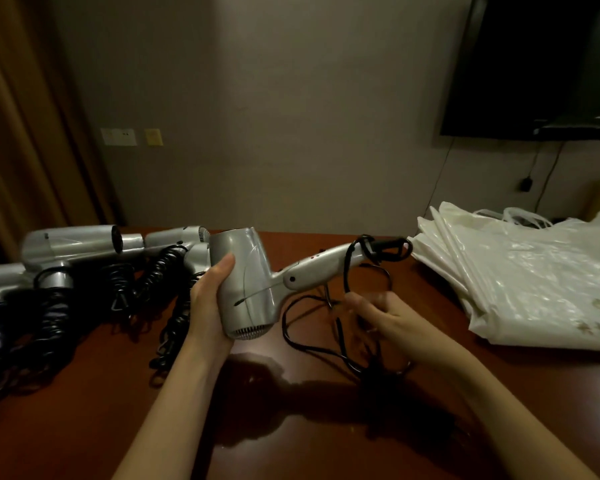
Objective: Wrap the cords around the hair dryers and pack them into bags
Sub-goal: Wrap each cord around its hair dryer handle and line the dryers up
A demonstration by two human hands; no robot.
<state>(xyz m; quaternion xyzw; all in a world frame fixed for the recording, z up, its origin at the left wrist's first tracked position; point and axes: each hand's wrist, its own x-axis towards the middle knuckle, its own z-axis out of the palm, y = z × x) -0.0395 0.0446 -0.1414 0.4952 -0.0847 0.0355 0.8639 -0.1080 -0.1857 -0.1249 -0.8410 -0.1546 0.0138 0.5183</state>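
**Silver dryer held sideways, cord slack under the handle**

Silver plastic catches the dim light on the hair dryer (246,282), which the left hand (208,306) lifts clear of the red-brown table (291,427). That grip is a full wrap round the barrel, thumb on the near face, fingers hidden behind. The barrel stands roughly upright with its grille end down, and the handle (323,268) runs off to the right and slightly upward, so the long axis to be wound around points away from the left hand and toward the right one.

The black cord (312,344) leaves the far tip of the handle, where one or two turns already seem to sit, then drops in loose loops onto the table below and to the right. The right hand (392,320) is just under the handle, right among those loops; it is motion-blurred, its fingers look curled about a strand, and I judge it to be holding the cord, though not surely.

So the right hand is nearer the slack, and the next turn probably calls for carrying cord up and over the handle while the left keeps the barrel steady.

More dryers (84,247) with coiled cords lie to the left; the pale plastic bags (534,278) are stacked at the right, well apart from both hands.
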